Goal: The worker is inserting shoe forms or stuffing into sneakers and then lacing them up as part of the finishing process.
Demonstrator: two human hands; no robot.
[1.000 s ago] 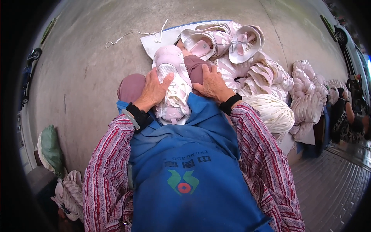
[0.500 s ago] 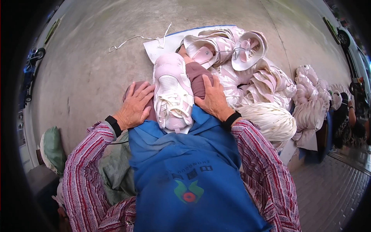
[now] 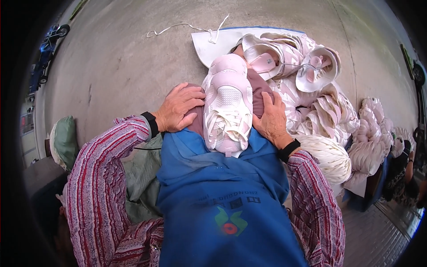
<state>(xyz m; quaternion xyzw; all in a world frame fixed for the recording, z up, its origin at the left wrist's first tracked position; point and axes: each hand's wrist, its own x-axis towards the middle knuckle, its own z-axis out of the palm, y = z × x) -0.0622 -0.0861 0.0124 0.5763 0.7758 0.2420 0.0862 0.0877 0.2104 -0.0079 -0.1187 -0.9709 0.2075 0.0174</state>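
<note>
One concrete floor: grey, spreading beyond our left hand and our right hand.
Blue apron: draped over our lap on the near side of both hands, creased, with a green and red emblem.
Pile of uppers: pink and white, heaped beyond and to the right of our right hand, many nested in rows.
Mauve trousers: over our knees, directly beneath our hands.
Striped sleeves: red, white and purple, running back from our wrists.
White sheet: blue-edged, beyond both hands, reaching in behind the heap.
Green sack: bulging, well apart from our left hand, out to its left.
White bundle: ribbed and rounded, near our right wrist on its outer side; we cannot tell its make.
Shoe upper: pink and white, laced, lying on our lap between our hands, rounded end away from us.
Hands: both released, grasping nothing, laid on our knees with fingers apart, close to the upper's edges; we cannot tell whether they touch it.
Black wristbands: one just behind each hand.
White cord: thin, curling, beyond our left hand.
</note>
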